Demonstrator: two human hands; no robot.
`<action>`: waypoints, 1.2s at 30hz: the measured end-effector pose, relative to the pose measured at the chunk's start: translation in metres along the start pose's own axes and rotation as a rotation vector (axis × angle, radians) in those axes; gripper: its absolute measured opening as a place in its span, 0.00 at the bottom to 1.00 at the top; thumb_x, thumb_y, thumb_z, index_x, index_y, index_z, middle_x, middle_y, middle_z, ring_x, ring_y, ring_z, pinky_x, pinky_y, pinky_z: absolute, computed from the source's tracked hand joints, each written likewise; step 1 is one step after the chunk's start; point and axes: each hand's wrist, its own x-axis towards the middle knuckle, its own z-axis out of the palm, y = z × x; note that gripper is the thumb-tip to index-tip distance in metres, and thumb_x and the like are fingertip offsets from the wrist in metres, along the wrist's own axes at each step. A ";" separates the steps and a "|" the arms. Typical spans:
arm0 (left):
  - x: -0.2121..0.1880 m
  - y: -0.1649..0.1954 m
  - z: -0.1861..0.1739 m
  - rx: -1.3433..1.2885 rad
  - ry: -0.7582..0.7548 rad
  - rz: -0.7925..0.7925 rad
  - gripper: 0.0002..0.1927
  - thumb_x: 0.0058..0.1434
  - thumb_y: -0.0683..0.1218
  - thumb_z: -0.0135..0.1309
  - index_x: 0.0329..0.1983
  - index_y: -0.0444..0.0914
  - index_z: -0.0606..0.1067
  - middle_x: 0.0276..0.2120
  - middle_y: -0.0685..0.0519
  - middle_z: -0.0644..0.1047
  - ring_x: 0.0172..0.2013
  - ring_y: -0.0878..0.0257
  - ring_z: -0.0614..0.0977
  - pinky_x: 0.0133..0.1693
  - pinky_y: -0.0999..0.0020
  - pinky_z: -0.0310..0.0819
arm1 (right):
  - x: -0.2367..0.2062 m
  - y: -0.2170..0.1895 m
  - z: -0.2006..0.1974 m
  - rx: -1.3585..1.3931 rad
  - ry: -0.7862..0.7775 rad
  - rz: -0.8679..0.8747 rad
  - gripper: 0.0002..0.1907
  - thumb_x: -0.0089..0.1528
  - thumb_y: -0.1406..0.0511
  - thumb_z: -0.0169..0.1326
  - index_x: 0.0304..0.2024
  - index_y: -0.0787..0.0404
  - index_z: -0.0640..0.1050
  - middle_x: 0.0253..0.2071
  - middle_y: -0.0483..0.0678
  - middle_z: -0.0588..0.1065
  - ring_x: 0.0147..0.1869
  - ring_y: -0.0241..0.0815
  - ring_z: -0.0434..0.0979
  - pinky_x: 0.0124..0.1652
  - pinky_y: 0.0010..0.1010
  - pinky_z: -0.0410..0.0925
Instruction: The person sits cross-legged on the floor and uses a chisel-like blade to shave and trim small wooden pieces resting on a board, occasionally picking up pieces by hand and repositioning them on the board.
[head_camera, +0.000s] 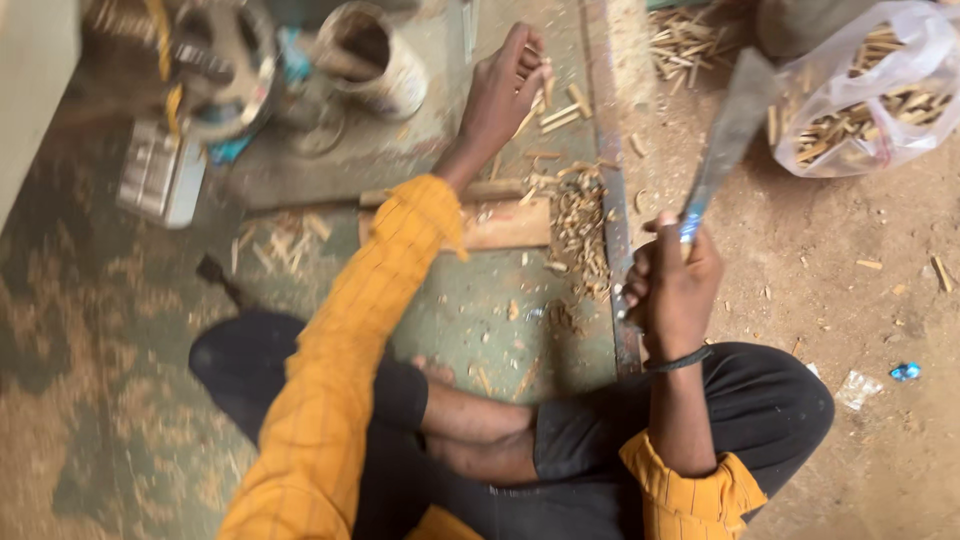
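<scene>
The right hand (675, 290) is fisted around the handle of a long flat blade (728, 140) raised over the dirt floor, while the left hand (505, 90) reaches forward, fingers pinching small wooden sticks (560, 110) beyond a wooden block (500, 222).

A clear plastic bag (868, 95) of wood pieces lies upper right; a worn white container (375, 60) stands at the top, and a grey metal block (160, 172) lies upper left.

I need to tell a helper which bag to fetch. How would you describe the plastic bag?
Look at the dirt floor right of the raised blade. The clear plastic bag lies there, the only bag, filled with short cut wooden sticks.
</scene>
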 end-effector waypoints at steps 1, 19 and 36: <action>-0.019 0.009 -0.014 -0.011 0.035 0.005 0.11 0.64 0.40 0.60 0.47 0.35 0.71 0.37 0.52 0.81 0.37 0.63 0.86 0.37 0.69 0.82 | -0.004 -0.001 -0.002 0.015 -0.014 -0.021 0.15 0.72 0.57 0.49 0.39 0.62 0.71 0.18 0.40 0.62 0.16 0.30 0.59 0.16 0.25 0.54; -0.259 -0.034 -0.058 0.049 0.536 -0.239 0.09 0.56 0.34 0.61 0.40 0.33 0.79 0.37 0.45 0.78 0.32 0.55 0.84 0.35 0.66 0.81 | -0.097 0.036 0.035 0.007 -0.021 -0.104 0.12 0.72 0.58 0.49 0.41 0.60 0.69 0.19 0.40 0.60 0.17 0.30 0.56 0.17 0.24 0.53; -0.269 -0.057 -0.086 0.446 0.193 -0.213 0.45 0.38 0.46 0.74 0.63 0.38 0.70 0.59 0.48 0.71 0.61 0.49 0.71 0.59 0.45 0.58 | -0.081 0.082 0.039 0.011 -0.065 0.012 0.06 0.71 0.64 0.48 0.42 0.60 0.70 0.22 0.42 0.62 0.19 0.30 0.58 0.19 0.24 0.55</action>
